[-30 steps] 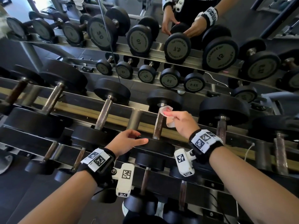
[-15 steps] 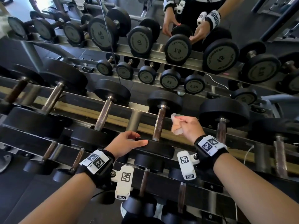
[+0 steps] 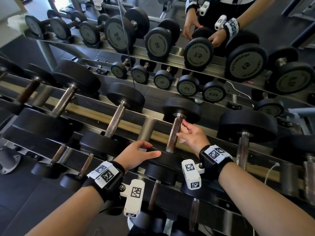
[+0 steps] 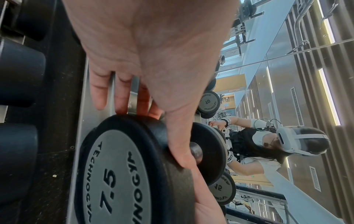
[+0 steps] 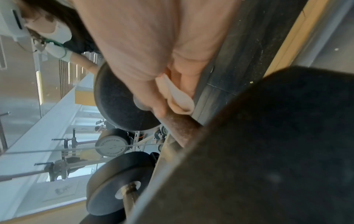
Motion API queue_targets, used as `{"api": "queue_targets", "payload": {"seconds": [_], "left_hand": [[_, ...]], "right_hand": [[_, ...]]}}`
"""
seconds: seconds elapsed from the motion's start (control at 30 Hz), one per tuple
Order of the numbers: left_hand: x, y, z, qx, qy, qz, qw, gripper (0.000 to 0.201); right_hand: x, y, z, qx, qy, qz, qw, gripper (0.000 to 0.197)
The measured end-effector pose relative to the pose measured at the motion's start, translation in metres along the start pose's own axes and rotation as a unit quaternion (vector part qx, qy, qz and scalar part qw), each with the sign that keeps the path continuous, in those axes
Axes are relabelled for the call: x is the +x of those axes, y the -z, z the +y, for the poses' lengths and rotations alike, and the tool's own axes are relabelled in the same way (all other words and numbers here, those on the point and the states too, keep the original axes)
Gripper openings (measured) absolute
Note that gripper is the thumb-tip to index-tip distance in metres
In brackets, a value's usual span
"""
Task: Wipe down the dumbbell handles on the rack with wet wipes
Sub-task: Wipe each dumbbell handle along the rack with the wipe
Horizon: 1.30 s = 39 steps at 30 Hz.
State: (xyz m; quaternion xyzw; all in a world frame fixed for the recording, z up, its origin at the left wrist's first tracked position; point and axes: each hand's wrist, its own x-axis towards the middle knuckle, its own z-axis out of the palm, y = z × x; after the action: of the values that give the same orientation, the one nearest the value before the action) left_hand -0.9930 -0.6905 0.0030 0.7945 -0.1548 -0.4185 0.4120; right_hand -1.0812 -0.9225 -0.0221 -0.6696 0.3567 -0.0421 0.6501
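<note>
The 7.5 dumbbell lies on the rack's upper tier with its rusty brown handle pointing away from me. My left hand grips its near weight head, fingers over the far edge and thumb along the rim. My right hand holds a crumpled pale wet wipe against the right side of the handle's upper half. In the right wrist view the wet wipe is pinched between thumb and fingers, touching the handle. The far weight head sits just above the hand.
Neighbouring dumbbells lie close on both sides, with handles at the left and right. Smaller dumbbells fill the lower tier. A mirror behind the rack reflects the weights and my hands.
My right hand had pulled away to the right of the handle with the wipe; it is now back against the handle's upper half. The left hand stays on the near weight head.
</note>
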Motion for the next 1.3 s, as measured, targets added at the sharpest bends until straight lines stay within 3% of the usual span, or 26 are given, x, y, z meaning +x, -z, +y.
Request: {"api": "queue_targets", "payload": {"seconds": [0.13, 0.33, 0.47, 0.57, 0.67, 0.87, 1.0, 1.07, 1.17, 1.3], "left_hand": [[-0.002, -0.001, 0.000, 0.000, -0.001, 0.002, 1.000, 0.068], [-0.003, -0.001, 0.002, 0.004, 0.005, -0.003, 1.000, 0.058], [-0.003, -0.001, 0.001, 0.005, 0.006, -0.007, 1.000, 0.062], [-0.003, -0.001, 0.001, 0.005, 0.007, -0.005, 1.000, 0.070], [-0.002, 0.000, 0.000, 0.008, 0.008, -0.007, 1.000, 0.066], [0.000, 0.001, 0.002, 0.008, 0.013, -0.016, 1.000, 0.066], [0.001, 0.002, 0.004, 0.012, 0.017, -0.022, 1.000, 0.076], [0.001, 0.002, 0.005, 0.015, 0.018, -0.020, 1.000, 0.074], [0.001, 0.002, 0.004, 0.017, 0.021, -0.018, 0.999, 0.071], [0.001, 0.003, 0.006, 0.016, 0.023, -0.018, 0.999, 0.071]], "right_hand": [[-0.006, -0.001, 0.003, -0.006, 0.006, 0.037, 0.999, 0.048], [-0.034, 0.011, 0.007, -0.057, 0.013, -0.030, 0.998, 0.039], [-0.023, 0.011, -0.014, -0.065, 0.077, 0.051, 0.994, 0.034], [-0.020, 0.002, -0.019, -0.024, 0.092, 0.058, 0.994, 0.031], [-0.031, -0.001, -0.009, -0.053, 0.086, 0.034, 0.994, 0.033], [-0.049, 0.011, -0.011, -0.127, 0.037, -0.096, 0.987, 0.026], [-0.028, 0.024, -0.021, -0.116, 0.071, 0.008, 0.991, 0.018], [-0.019, 0.020, -0.022, -0.133, 0.084, 0.035, 0.987, 0.025], [-0.017, 0.006, -0.017, -0.102, 0.070, 0.032, 0.992, 0.029], [-0.030, 0.002, -0.011, -0.026, 0.017, 0.011, 0.999, 0.019]]}}
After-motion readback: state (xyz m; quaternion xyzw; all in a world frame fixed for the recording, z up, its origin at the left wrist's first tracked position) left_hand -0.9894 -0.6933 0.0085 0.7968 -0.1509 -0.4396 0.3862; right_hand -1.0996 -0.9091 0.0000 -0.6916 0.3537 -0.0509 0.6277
